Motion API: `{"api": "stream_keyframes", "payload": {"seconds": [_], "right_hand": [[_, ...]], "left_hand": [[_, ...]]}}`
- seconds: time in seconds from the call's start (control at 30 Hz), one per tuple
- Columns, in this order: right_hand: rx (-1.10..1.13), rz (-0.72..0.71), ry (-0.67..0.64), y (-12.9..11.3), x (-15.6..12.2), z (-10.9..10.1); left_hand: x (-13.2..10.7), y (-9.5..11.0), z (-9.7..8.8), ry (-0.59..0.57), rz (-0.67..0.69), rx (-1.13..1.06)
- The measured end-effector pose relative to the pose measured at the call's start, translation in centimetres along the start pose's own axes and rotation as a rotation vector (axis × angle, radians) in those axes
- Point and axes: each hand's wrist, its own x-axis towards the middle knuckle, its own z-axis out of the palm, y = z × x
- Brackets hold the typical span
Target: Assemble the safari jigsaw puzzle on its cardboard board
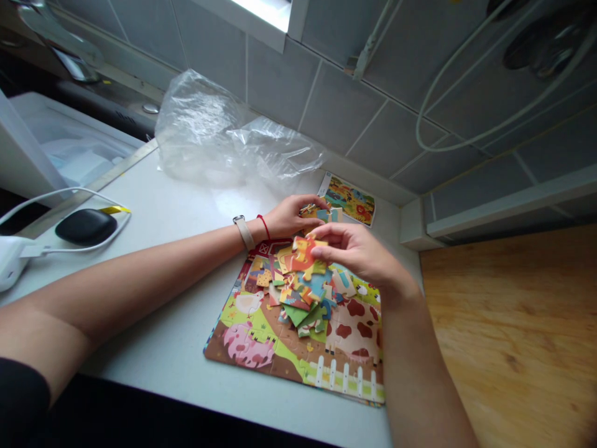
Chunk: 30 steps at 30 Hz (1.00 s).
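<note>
A colourful farm jigsaw board (261, 348) with a pig and a cow lies on the white table. A heap of loose puzzle pieces (303, 298) sits on its upper middle. My right hand (359, 252) hovers over the heap, fingers pinched on an orange puzzle piece (303, 252). My left hand (291, 216), with a watch strap and a red string at the wrist, is curled on other pieces (326, 213) at the board's far edge.
A crumpled clear plastic bag (224, 134) lies behind the board. A picture card (349, 199) leans by the tiled wall. A black case (86, 226), white cable and charger (12, 261) sit at the left. Wooden floor (513, 336) shows on the right.
</note>
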Motion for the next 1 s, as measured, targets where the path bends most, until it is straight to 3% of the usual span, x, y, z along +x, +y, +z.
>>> {"api": "stream_keyframes", "payload": {"seconds": [0.07, 0.17, 0.3, 0.43, 0.63, 0.87, 1.0], "right_hand": [[-0.259, 0.047, -0.060, -0.3, 0.0, 1.5], [-0.572, 0.054, 0.115, -0.7, -0.6, 1.7], [-0.604, -0.014, 0.391, -0.7, -1.2, -0.9], [-0.591, -0.083, 0.683, 1.1, 0.2, -2.2], [-0.277, -0.042, 0.533, 4.0, 2.8, -1.3], [-0.131, -0.018, 0.664, 4.9, 3.3, -2.4], [-0.051, -0.001, 0.617, 4.9, 3.3, -2.4]], "left_hand": [[0.0, -0.1, 0.0, -0.007, -0.015, -0.024], [0.1, -0.3, -0.1, -0.014, 0.008, -0.054], [0.1, -0.3, -0.1, -0.023, 0.028, -0.063], [0.1, -0.4, -0.1, -0.003, -0.005, -0.096], [0.1, -0.1, -0.1, -0.025, 0.000, -0.127], [-0.2, -0.4, -0.2, -0.111, 0.111, -0.112], [-0.2, -0.5, -0.2, -0.063, 0.132, -0.037]]}}
